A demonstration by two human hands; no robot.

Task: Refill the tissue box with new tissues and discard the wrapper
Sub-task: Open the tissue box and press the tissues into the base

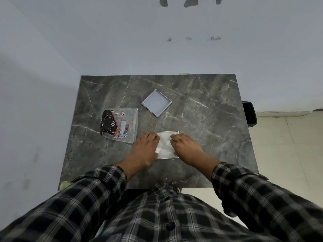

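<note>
Lid [156, 102] beyond hands, wrapper [120, 125] left (emptied), bin [250, 112] right

"Dov…" on wrapper [119, 125]

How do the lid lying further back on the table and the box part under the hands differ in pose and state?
The lid lies rotated, a corner pointing at the person, empty and untouched; the box sits square to the table edge. The lid shows a bare inside; the box holds white tissues, pressed by the left hand and right hand. Both are pale, shallow and rest on the marble table.
</note>
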